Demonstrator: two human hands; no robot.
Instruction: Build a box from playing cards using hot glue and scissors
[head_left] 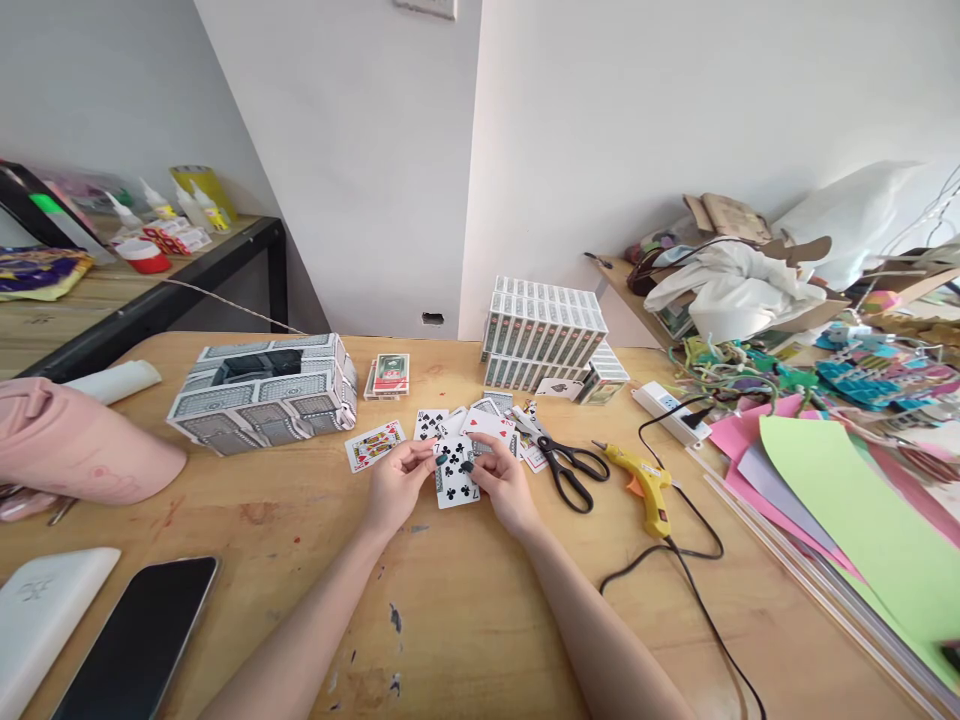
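Both hands meet over the middle of the wooden table (480,610). My left hand (397,485) and my right hand (504,483) pinch a playing card, the seven of clubs (454,472), by its left and right edges, face up. Right behind it lies a loose scatter of cards (480,425), with a king card (374,444) lying by itself to the left. Fingers of both hands are curled closed on the card.
A box covered in card backs (262,392) stands at left, stacked card decks (544,335) at the back. Black scissors (574,470) and a yellow glue gun (646,485) with its cord lie right. A phone (139,640), pink cap (71,445) and coloured paper sheets (847,500) border the work area.
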